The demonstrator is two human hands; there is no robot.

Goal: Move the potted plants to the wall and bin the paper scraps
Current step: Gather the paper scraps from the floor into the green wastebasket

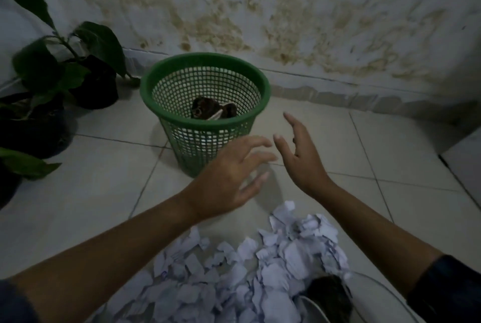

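A round green plastic mesh wastebasket (205, 111) is standing at twelve o'clock on pale floor tiles (104, 184), holding only a dark crumpled object (208, 110). Both hands are hovering just before it — left hand (229, 174) and right hand (302, 156) spread, gripping nothing. Torn white paper scraps (260, 265) are lying heaped at six o'clock. Leafy potted plants in dark pots (65, 75) are sitting at ten o'clock against the stained, peeling wall (286, 15).
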